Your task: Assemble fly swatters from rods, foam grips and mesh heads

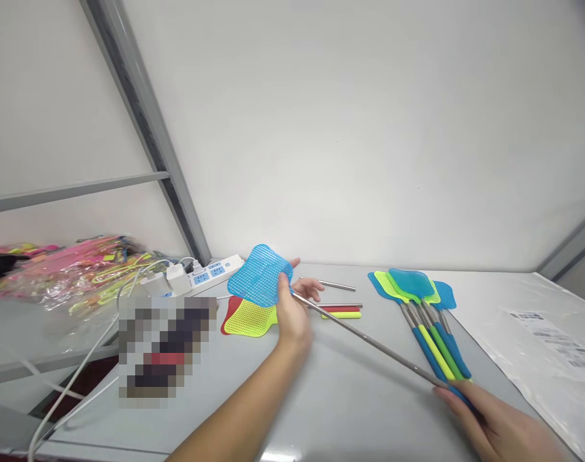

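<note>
A blue fly swatter [261,277] with a long metal telescopic rod is held across the table in both hands. My left hand [293,311] is closed around the rod just below the mesh head, with some fingers extended behind it. My right hand [497,417] grips the blue handle end at lower right. Under the blue head lie a yellow-green swatter head [253,319] and a red swatter head [228,316]. Behind my left hand are a yellow-green handle [343,315], a red handle [345,309] and a loose metal rod [338,285].
Several blue, yellow-green and green fly swatters [431,327] lie together right of centre. A white plastic bag [537,340] with a label covers the right side. A power strip [215,273] with plugs and cables sits at back left, near bagged colourful items [90,269]. A pixelated patch hides something at left.
</note>
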